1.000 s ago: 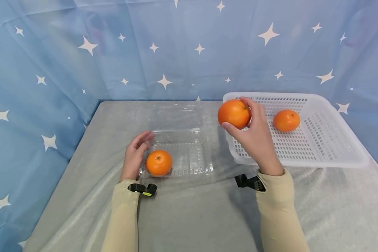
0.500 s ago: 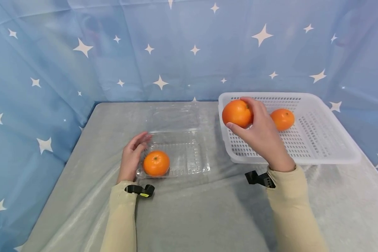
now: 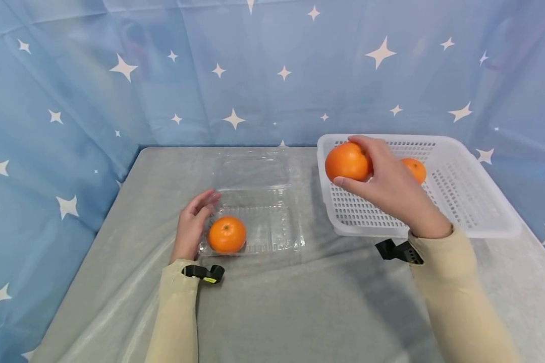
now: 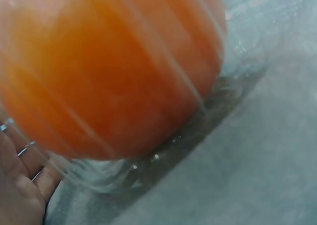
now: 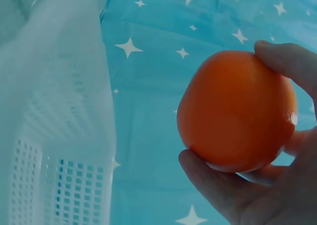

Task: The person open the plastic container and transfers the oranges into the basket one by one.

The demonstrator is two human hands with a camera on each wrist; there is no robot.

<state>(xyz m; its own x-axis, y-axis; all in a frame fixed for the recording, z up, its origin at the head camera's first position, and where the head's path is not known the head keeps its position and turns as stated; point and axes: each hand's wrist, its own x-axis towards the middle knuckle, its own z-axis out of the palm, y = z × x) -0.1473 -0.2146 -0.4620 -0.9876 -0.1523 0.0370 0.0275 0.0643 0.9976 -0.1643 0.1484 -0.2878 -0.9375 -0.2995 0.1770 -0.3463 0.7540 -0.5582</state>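
Evidently the right hand [image 3: 392, 185] bore the load: thumb below and fingers above, it pinched an orange fruit [image 3: 347, 161] over the left end of the white basket [image 3: 495, 233], at the right of the frame. The right wrist view showed skin bare between the fingertips, so the grip was a spread one, on the sides of the fruit only. A second fruit [image 3: 416, 170] lay in the basket, partly masked by that hand.

Left of centre, a clear plastic container [image 3: 269, 222] sat on the grey desk [image 3: 277, 312], its lid [image 3: 254, 171] laid back toward the far edge. One more fruit [image 3: 227, 235] stood in the container's near left corner. The left hand [image 3: 192, 224] lay along the left wall, fingers loosely bent; whether it pressed the plastic could not be told.

Risks, as judged: the held fruit looked smooth and round, so a slackened thumb might have let it slip and roll. Carried too low, it could have clipped the basket rim. The container seemed thin and light; a nudge from the left hand might have skidded it, or set the corner fruit rolling across its floor.
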